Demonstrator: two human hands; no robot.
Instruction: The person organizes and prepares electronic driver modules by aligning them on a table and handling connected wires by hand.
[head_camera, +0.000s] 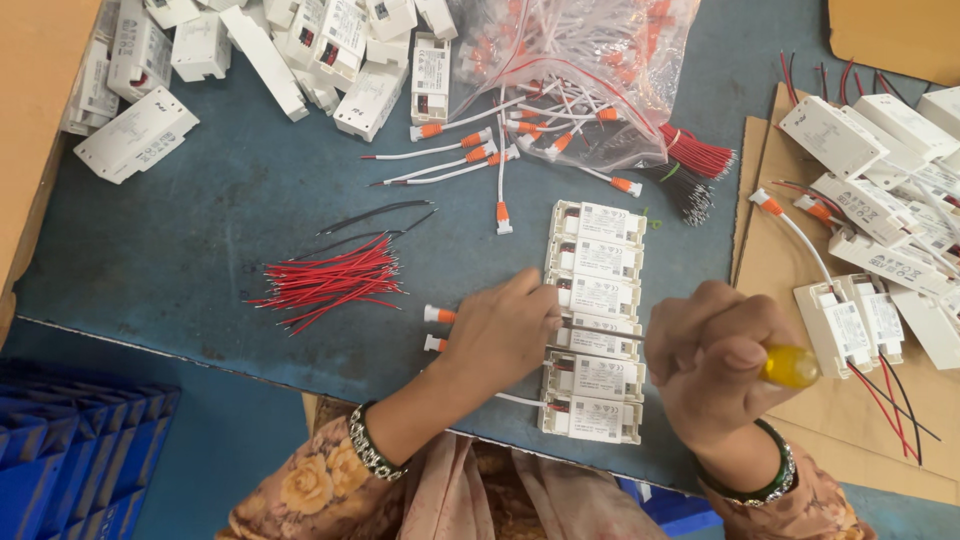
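Nearest the camera, two floral sleeves with beaded bracelets lead up to the hands at the near edge of the blue worktop. The right hand is closed in a fist around a screwdriver with a yellow handle, whose thin metal shaft runs leftward across a column of six white rectangular modules laid side by side near the middle of the near edge. The left hand rests with its fingers curled together at the left end of the fourth module, pinching something there; what exactly it grips cannot be told, though white leads with orange plugs stick out just left of it. A loose bundle of red wires lies well left of the column, with a few black wires beyond it. Toward the far edge lies a clear plastic bag of more white leads, with a heap of white module housings at the far left corner. On brown cardboard along the right edge lie finished modules with wires attached.
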